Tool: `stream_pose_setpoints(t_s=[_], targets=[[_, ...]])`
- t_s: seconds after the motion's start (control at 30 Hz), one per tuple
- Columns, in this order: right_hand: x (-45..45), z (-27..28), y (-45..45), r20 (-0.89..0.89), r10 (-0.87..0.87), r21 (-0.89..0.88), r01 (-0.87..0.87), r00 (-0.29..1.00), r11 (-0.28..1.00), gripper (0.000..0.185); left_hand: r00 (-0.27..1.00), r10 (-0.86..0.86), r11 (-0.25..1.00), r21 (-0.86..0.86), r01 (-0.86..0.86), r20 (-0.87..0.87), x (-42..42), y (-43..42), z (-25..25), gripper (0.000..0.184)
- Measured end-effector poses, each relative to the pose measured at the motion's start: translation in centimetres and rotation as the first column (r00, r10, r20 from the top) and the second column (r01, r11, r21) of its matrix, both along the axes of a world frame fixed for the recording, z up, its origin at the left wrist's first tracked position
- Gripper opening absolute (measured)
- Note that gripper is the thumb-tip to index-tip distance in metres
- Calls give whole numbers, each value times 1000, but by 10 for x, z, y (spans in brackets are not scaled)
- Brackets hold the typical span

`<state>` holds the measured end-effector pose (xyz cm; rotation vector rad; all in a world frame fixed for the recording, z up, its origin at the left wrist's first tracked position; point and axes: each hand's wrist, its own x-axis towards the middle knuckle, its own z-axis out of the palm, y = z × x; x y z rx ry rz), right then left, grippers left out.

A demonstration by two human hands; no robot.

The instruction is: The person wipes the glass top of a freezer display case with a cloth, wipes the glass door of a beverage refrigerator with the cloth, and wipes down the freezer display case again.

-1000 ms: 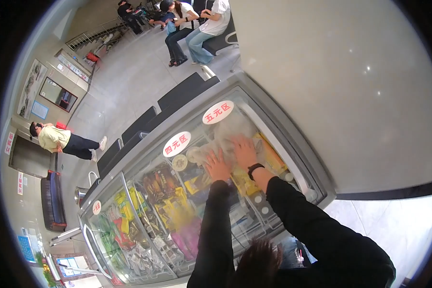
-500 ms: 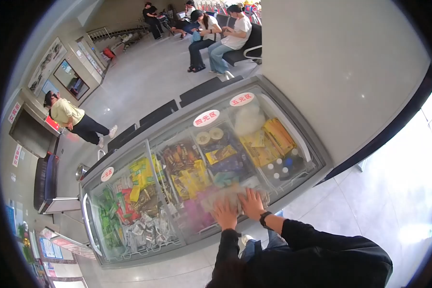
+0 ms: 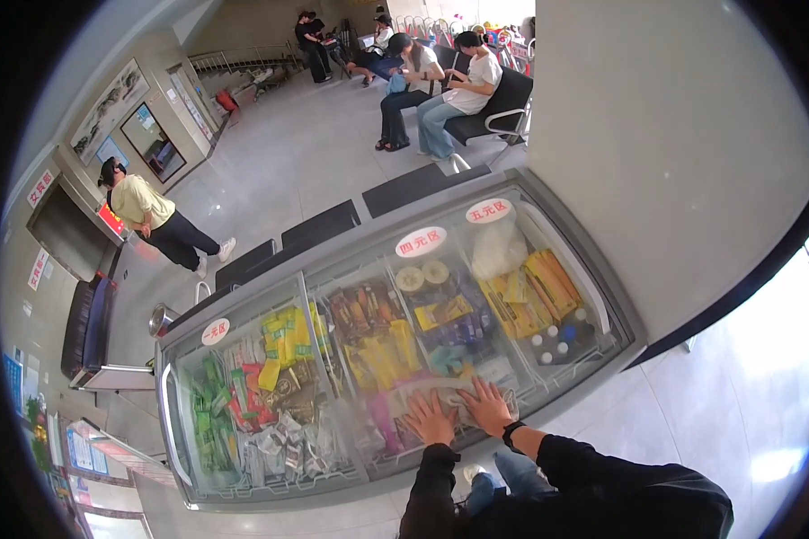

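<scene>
One person in a pale yellow top (image 3: 148, 207) stands off to the left, with a metal bin (image 3: 163, 320) on the floor nearer me. Next comes a grey chest freezer (image 3: 360, 250) with a glass top. Its left end shows green packets (image 3: 211, 413) under the glass, then yellow packets (image 3: 288, 341) with silvery wrappers (image 3: 292, 446) below them. Right of the divider lie brown packets (image 3: 361, 310) and, lower down, pink packaging (image 3: 385, 424).

Just beside that, near the front edge, the left hand (image 3: 432, 419) presses flat on a pale, beige-grey cloth (image 3: 448, 395) spread on the glass, its fingers open and splayed. The right hand (image 3: 488, 409) sits close by on the same cloth, fingers likewise spread, a dark band (image 3: 513, 434) around its wrist. Further right, I see yellow boxes (image 3: 548, 283) and white-capped bottles (image 3: 557, 344) inside the freezer, and beyond them a plain, pale wall (image 3: 674, 162).
</scene>
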<state>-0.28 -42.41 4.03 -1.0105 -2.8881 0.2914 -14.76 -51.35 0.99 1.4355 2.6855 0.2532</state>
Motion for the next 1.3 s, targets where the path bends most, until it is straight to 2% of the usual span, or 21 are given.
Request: stream_pose_setpoints(t_s=[0.2,0.27,0.33,0.4,0.47,0.6,0.67,0.8,0.83,0.9,1.0,1.03,1.13,1.23,1.3], targets=[[-71,0,104,-68,100,109,-93,993,990,53,994,64,997,51,-60,-84,-54,80,-2,83],[-100,9,141,24,84,191,-87,996,978,53,994,63,998,22,-61,-85,-78,112,5,86],[-138,9,173,-75,-34,52,38,997,998,52,994,49,999,6,-48,-97,-106,145,10,85],[-172,2,203,-137,-72,33,77,988,996,51,993,51,999,-12,-52,-108,-133,177,10,83],[-201,1,232,-193,-86,47,96,977,994,50,990,68,997,-27,-72,-124,-157,211,12,82],[-237,-5,267,-241,-55,98,81,969,992,49,970,108,994,51,-99,-217,-191,251,6,82],[-247,-7,277,-230,-48,109,74,972,991,49,975,103,995,32,-99,-195,-202,261,6,82],[-255,-10,285,-240,-44,117,74,970,990,48,996,74,982,-173,-82,-53,-216,272,15,82],[-255,-10,285,-247,-41,143,79,968,987,48,992,81,993,-82,-90,-101,-218,271,6,83],[-256,-12,286,-259,-40,165,85,965,983,47,994,76,995,-60,-81,-83,-221,272,0,83],[-256,-12,283,-214,-77,93,99,974,991,48,993,73,996,-49,-78,-97,-223,272,1,81],[-254,-11,279,-282,-101,59,122,954,991,49,991,74,996,-45,-80,-110,-222,272,1,80],[-245,-13,254,-265,-168,120,205,950,971,50,985,50,999,-9,-53,-166,-211,255,-5,78],[-214,-4,219,-222,-142,52,157,965,986,49,991,7,1000,17,-5,-134,-189,219,-4,76],[-192,-1,191,-195,-136,-49,128,971,991,50,996,-26,999,-36,23,-89,-166,186,2,75]])
